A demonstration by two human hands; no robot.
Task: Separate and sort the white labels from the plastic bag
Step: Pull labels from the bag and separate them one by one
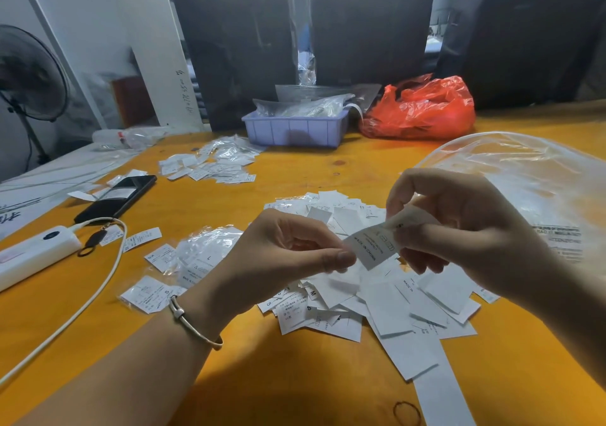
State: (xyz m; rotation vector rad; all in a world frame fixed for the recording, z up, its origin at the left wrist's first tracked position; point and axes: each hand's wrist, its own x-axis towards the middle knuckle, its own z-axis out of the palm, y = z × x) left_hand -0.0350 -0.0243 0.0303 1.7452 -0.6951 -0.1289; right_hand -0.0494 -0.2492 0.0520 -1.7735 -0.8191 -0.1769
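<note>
label (pixel 373 248) stretched lengthwise between both hands above the label pile (pixel 370 297), left hand (pixel 288 255) and right hand (pixel 459 229) each pinching one end.

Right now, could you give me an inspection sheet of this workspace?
Surface: orange table.
Job's things: label pinched between both hands; loose label pile; clear plastic bag at right.
Clutter: phone, purple tray, red bag, rubber band.
Hands: left hand and right hand both grip the label.
Cables: white cable from a white power bank.
Surroundings: fan, dark wrapped bundles.
</note>
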